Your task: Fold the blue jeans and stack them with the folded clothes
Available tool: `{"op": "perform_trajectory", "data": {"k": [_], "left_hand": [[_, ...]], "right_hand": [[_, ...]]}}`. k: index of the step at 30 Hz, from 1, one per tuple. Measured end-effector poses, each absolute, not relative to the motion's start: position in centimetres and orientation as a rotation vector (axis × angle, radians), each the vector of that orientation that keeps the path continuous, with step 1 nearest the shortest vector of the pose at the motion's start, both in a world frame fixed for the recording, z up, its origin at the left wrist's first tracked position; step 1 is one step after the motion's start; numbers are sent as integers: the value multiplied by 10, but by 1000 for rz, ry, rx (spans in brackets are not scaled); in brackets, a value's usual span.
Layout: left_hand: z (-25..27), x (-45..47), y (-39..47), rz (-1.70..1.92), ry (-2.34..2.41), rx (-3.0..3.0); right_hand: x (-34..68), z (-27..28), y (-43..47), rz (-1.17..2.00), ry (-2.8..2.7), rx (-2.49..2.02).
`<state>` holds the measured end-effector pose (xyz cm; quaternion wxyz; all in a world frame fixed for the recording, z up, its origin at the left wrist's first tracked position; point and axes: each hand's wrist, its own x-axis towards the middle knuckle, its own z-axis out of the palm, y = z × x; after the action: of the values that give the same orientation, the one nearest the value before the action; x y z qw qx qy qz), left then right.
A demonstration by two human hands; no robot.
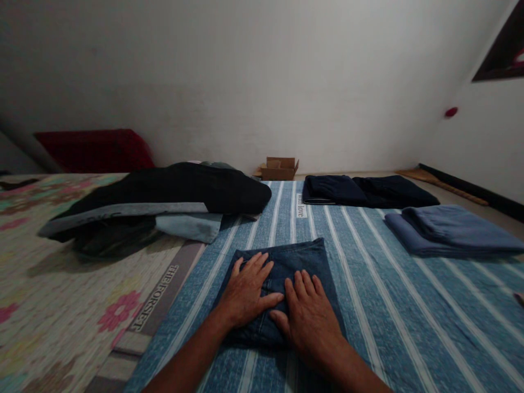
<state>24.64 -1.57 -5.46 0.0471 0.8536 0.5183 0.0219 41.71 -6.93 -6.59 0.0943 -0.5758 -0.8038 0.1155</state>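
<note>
A pair of dark blue jeans [301,254], folded into a compact bundle, lies on the blue striped sheet right in front of me. My left hand [248,292] rests flat on the left part of the denim with its fingers spread. On the right part lies my right hand [309,311], palm down, its fingers stretched forward. Both thumbs point inward and nearly meet over the middle. The near edge of the bundle is partly covered by my hands and wrists.
Folded dark trousers [368,190] lie at the far right, with folded grey-blue clothing [458,229] nearer. A heap of loose clothes [184,188] is at the left, across the floral cover [53,305] and the striped sheet [262,204]. A cardboard box [280,170] stands by the wall.
</note>
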Motion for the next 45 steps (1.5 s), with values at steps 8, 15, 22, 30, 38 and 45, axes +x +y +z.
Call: {"op": "perform_trajectory", "data": {"k": [8,15,22,30,38,45], "left_hand": [[-57,245,-16,113,1567,2614],[-60,243,-15,148,1553,2636],[-57,245,-16,112,1579,2614],[-63,242,-14,165,1558,2636],[-55,246,-16,70,1599,2614],[-56,245,-15,58,1582,2605]], "right_hand": [[418,-69,-71,311,-2379,-1697],[418,-69,-69,320,-2384,-1705],[417,-67,-69,329,-2386,-1706],[417,-69,-69,312,-2378,-1703],[418,-68,-70,309,-2385,-1697],[418,-68,-70,302,-2378,-1690]]}}
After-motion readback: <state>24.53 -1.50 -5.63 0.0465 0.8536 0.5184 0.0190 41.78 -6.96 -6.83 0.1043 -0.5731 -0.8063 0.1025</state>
